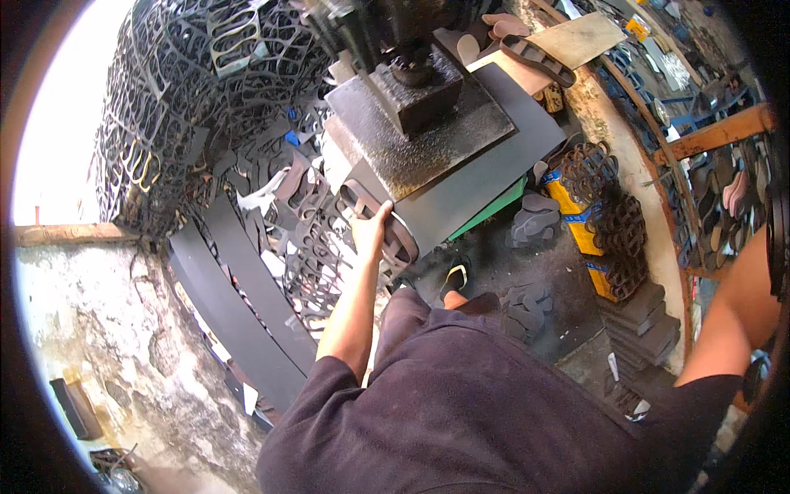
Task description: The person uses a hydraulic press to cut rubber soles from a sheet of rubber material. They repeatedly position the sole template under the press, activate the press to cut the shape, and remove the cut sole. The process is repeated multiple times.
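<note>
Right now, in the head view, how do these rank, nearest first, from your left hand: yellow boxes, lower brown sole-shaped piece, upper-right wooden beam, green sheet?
1. Brown sole-shaped piece, in the left hand.
2. Green sheet, to the hand's right.
3. Yellow boxes, farther right.
4. Wooden beam, upper right.

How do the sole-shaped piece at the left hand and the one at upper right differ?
The near piece has the left hand on it; the far piece is untouched. The near piece sits beside the press plate; the far piece lies over the tan board. The near piece slants more steeply in view than the far piece. Both are elongated.
</note>
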Demonstrator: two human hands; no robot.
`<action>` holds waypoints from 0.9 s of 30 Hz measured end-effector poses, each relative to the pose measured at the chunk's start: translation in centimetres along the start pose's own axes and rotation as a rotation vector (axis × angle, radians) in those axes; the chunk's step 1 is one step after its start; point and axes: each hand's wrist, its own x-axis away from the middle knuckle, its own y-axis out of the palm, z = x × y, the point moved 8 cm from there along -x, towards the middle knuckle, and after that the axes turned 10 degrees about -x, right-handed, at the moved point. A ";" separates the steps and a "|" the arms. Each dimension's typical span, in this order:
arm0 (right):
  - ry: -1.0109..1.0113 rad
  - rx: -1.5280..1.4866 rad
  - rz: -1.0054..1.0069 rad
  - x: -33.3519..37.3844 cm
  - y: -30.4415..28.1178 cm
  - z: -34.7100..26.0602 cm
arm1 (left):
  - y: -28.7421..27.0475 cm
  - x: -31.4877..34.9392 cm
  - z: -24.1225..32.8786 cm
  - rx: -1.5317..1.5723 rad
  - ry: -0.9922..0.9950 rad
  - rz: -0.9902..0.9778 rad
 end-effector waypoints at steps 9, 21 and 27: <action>0.152 -0.524 -0.822 35.9 24.8 -20.2 | -12.5 7.3 4.4 0.590 0.244 0.001; 0.311 -0.955 -0.096 27.5 9.8 -27.1 | -5.8 22.4 23.4 -0.128 1.149 0.330; 0.713 -0.739 -0.050 27.9 12.8 -13.4 | 2.1 17.8 23.0 -0.067 0.973 0.022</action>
